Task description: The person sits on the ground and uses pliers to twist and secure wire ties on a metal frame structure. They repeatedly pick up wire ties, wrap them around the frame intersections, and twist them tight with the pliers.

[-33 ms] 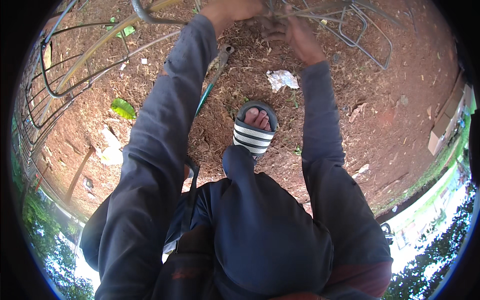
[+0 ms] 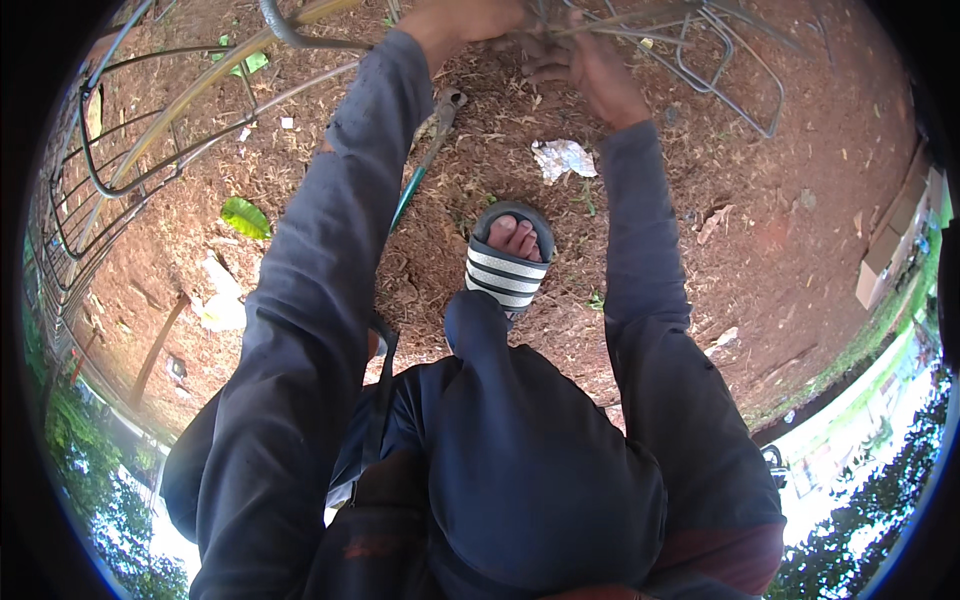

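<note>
At the top edge, my left hand (image 2: 470,18) reaches in among steel rods with its fingers curled; the edge and blur hide what they grip. My right hand (image 2: 602,80) is beside it, thumb and fingers around the thin steel rods (image 2: 635,32) that cross there. Bent steel stirrups (image 2: 722,68) hang out to the right of that hand. Below my left wrist, pincers (image 2: 428,160) with a green handle lie on the soil, partly hidden by my left sleeve.
A long cage of steel bars (image 2: 150,180) runs down the left side. Crumpled paper (image 2: 563,160), a green leaf (image 2: 246,217) and pale scraps (image 2: 222,302) lie on the reddish ground. My sandalled foot (image 2: 508,255) is in the middle. Cardboard-coloured blocks (image 2: 885,255) line the right.
</note>
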`<state>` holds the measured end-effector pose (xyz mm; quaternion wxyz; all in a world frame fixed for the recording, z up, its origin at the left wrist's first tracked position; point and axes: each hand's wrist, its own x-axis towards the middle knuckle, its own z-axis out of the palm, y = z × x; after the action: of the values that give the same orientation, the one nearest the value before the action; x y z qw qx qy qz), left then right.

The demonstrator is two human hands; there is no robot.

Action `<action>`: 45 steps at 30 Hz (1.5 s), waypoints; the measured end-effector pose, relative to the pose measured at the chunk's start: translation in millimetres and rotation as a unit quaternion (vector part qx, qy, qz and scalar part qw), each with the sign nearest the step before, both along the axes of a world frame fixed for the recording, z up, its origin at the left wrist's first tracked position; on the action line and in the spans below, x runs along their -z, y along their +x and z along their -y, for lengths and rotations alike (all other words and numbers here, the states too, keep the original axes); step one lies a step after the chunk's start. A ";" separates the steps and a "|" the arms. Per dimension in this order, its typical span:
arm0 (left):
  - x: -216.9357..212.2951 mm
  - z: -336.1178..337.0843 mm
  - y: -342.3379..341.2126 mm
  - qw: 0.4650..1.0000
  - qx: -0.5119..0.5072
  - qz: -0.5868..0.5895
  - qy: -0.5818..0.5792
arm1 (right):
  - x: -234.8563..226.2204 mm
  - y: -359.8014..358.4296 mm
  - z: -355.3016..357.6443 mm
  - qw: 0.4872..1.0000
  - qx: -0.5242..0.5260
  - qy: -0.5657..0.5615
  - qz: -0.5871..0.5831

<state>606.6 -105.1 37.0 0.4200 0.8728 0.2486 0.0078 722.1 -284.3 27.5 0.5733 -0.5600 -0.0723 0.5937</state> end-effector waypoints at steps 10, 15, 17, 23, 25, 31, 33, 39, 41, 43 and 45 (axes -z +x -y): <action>11.1 -10.0 7.5 0.988 0.104 -0.087 0.078 | 32.5 10.6 -0.5 0.984 -0.040 -0.058 0.165; 6.8 -4.1 17.7 0.983 0.117 -0.131 0.058 | 63.7 27.4 11.1 0.989 -0.107 0.075 0.070; 34.8 -14.4 9.6 0.984 0.112 -0.132 -0.050 | 30.2 14.1 7.8 0.991 -0.088 0.099 0.024; 55.8 -7.4 8.8 0.983 0.093 -0.096 -0.123 | 0.4 5.5 26.1 0.988 -0.145 0.048 0.028; 59.4 -16.7 8.8 0.974 0.153 -0.109 -0.127 | -5.7 1.3 24.6 0.988 -0.144 0.020 0.060; 70.8 -23.3 11.3 0.966 0.242 -0.077 -0.045 | -8.8 -5.7 21.3 0.989 -0.053 0.008 0.137; 75.9 -22.5 8.6 0.970 0.217 -0.085 -0.067 | -2.8 -10.1 23.7 0.985 0.021 0.019 0.168; 63.0 -19.2 15.5 0.965 0.212 -0.145 -0.059 | 25.1 -44.4 28.4 0.765 0.110 -0.041 0.634; 59.3 -18.7 13.1 0.970 0.189 -0.131 -0.075 | 30.0 -59.5 22.7 0.678 0.137 -0.056 0.720; 59.1 -18.7 10.0 0.972 0.188 -0.121 -0.076 | 31.1 -70.8 16.5 0.657 0.147 -0.053 0.737; 59.3 -17.5 9.8 0.973 0.188 -0.113 -0.071 | 34.2 -74.6 13.2 0.648 0.169 -0.039 0.742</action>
<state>616.5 -87.6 -22.4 0.4440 0.8671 0.1260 -0.1875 647.5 -297.5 -6.7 0.3961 -0.8376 -0.3549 -0.1250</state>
